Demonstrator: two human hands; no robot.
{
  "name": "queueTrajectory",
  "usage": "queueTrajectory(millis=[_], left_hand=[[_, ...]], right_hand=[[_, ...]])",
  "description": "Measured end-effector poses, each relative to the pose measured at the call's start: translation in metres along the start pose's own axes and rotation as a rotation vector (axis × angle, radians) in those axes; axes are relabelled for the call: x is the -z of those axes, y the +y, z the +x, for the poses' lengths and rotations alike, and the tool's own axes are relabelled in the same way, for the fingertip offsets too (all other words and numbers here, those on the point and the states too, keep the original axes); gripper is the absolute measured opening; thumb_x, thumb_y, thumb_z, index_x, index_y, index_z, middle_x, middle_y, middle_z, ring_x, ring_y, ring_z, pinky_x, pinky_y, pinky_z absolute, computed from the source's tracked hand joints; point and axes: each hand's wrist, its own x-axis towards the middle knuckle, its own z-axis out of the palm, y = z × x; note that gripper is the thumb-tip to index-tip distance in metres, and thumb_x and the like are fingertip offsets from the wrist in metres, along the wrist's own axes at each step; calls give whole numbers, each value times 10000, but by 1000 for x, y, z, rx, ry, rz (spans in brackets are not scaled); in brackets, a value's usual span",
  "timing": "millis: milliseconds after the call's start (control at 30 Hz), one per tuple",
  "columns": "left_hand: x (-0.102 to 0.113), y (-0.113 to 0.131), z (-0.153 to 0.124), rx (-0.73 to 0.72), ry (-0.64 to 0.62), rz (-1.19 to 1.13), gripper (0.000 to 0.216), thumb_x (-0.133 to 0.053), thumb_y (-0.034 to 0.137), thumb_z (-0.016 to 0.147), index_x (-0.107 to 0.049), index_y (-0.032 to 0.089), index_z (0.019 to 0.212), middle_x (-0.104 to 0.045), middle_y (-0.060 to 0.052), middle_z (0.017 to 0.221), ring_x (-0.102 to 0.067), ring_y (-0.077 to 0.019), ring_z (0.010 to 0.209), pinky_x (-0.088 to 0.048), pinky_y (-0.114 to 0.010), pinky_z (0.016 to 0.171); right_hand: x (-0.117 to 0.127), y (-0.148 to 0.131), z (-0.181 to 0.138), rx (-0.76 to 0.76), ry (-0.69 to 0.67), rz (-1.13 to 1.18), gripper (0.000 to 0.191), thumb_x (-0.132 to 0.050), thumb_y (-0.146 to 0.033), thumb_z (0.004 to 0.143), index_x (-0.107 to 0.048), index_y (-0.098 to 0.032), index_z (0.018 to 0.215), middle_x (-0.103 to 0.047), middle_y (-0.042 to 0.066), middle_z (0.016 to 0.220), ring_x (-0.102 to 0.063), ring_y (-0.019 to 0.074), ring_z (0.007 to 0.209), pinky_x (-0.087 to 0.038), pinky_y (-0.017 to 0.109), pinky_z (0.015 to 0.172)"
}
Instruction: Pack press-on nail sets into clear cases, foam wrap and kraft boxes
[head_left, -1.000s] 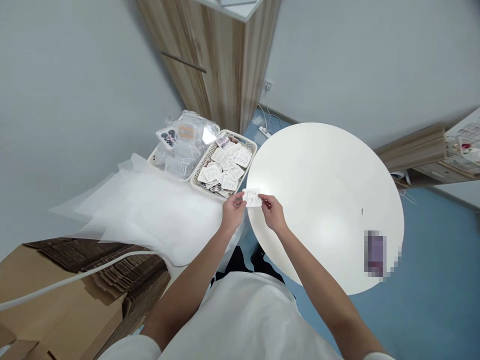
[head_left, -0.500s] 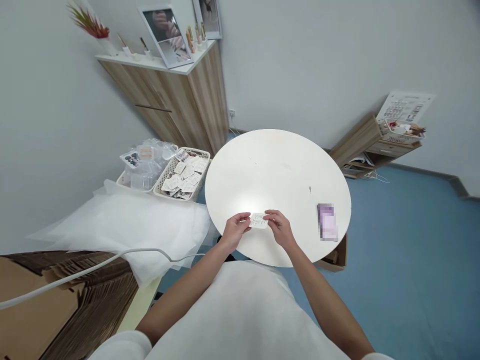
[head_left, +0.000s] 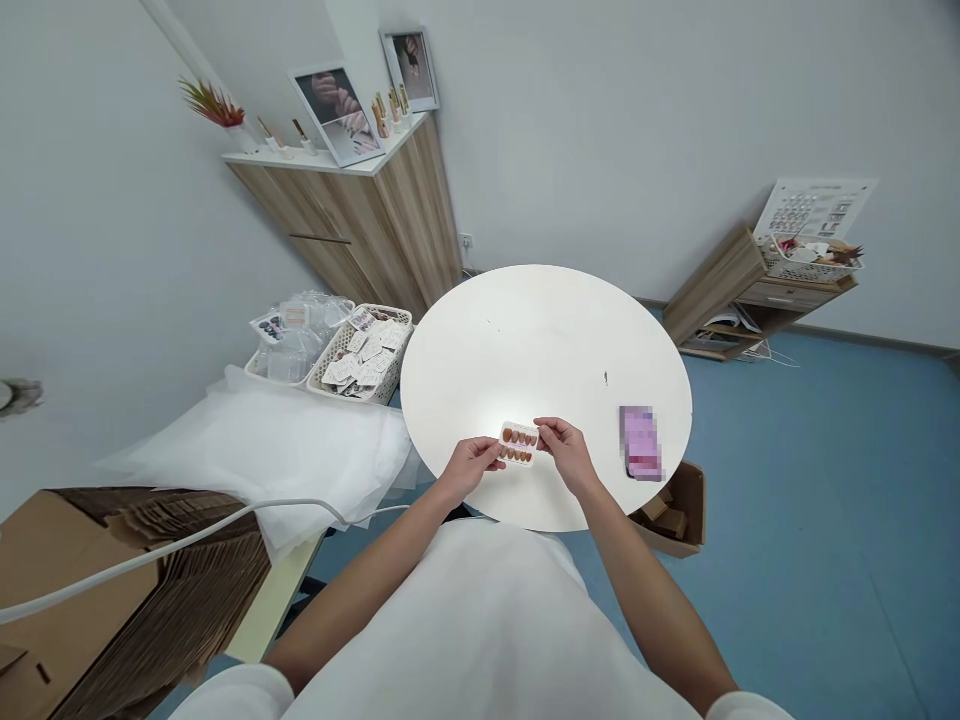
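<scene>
A small white card of press-on nails (head_left: pixel 518 443) is held up over the near part of the round white table (head_left: pixel 540 340). Two rows of brownish-orange nails face me on it. My left hand (head_left: pixel 472 468) pinches the card's left edge between thumb and fingers. On the opposite edge, my right hand (head_left: pixel 566 450) has its fingers closed on the card's right side. To the right of my hands a pixelated purple phone-shaped object (head_left: pixel 640 443) lies on the table. A tiny dark item (head_left: pixel 606 378) rests beyond it.
Left of the table stand a basket of white cards (head_left: pixel 364 355) and a basket of clear packaging (head_left: pixel 289 340). White sheeting (head_left: pixel 262 450), stacked cardboard (head_left: pixel 195 580) and a pale cable (head_left: pixel 187 545) lie nearer. An open cardboard box (head_left: pixel 679 515) sits below the table's right edge.
The card has been turned over: its printed side faced me before, and now its nail side does. Both hands keep hold of its edges. The whole view has shifted slightly.
</scene>
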Motion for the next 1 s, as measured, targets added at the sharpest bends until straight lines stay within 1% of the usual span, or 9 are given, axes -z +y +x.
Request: queueTrajectory(millis=[133, 233, 400, 467, 633, 833, 933, 1000], left_hand=[[-2, 0, -1, 61, 29, -53, 298, -577, 440, 709, -653, 163, 790, -648, -58, 786, -606, -144, 690, -475, -290, 716], [-5, -3, 1, 80, 28, -77, 304, -585, 450, 699, -648, 164, 780, -645, -53, 789, -612, -142, 694, -473, -291, 727], [-9, -6, 3, 107, 1, -101, 314, -599, 442, 694, -645, 158, 820, -646, -54, 796, -621, -142, 709, -466, -282, 726], [-11, -6, 4, 115, -3, -91, 321, -594, 442, 698, -642, 158, 840, -647, -55, 802, -624, -144, 721, -463, -278, 724], [-12, -6, 7, 98, 14, -40, 314, -598, 421, 698, -636, 165, 876, -651, -56, 820, -626, -148, 688, -469, -298, 713], [-6, -8, 11, 92, 14, 24, 299, -574, 400, 722, -630, 160, 892, -661, -66, 825, -631, -159, 691, -473, -308, 708], [-2, -8, 12, 82, 25, 22, 325, -570, 392, 726, -609, 157, 946, -662, -64, 819, -634, -158, 680, -474, -311, 706], [1, -8, 14, 74, 59, 21, 384, -568, 382, 728, -561, 157, 1039, -659, -46, 765, -635, -156, 667, -475, -314, 703]], right_hand=[[4, 3, -7, -39, -43, 50, 334, -594, -450, 671, -611, -189, 878, -573, 3, 686, -522, 107, 588, -468, 317, 655], [6, 7, -9, -46, -26, 22, 329, -621, -438, 646, -615, -182, 854, -578, 11, 688, -522, 113, 582, -469, 321, 641], [9, 16, -5, -38, -6, 27, 306, -612, -424, 658, -622, -184, 848, -602, 23, 736, -526, 115, 607, -466, 311, 642], [11, 17, -4, -36, -1, 33, 306, -609, -416, 664, -619, -184, 864, -601, 21, 740, -526, 112, 608, -464, 306, 641], [14, 13, -5, -22, -22, 23, 360, -597, -390, 677, -583, -208, 987, -559, -9, 705, -528, 108, 616, -465, 307, 655], [15, 9, 0, -52, -42, 14, 306, -554, -390, 717, -603, -198, 951, -561, 9, 765, -545, 110, 641, -464, 319, 697], [11, 10, 2, -59, -71, -12, 369, -576, -351, 708, -562, -217, 1052, -541, 2, 789, -543, 97, 633, -463, 305, 681], [7, 14, 3, -71, -132, -41, 496, -626, -305, 665, -505, -252, 1143, -513, -7, 829, -543, 85, 625, -462, 292, 665]])
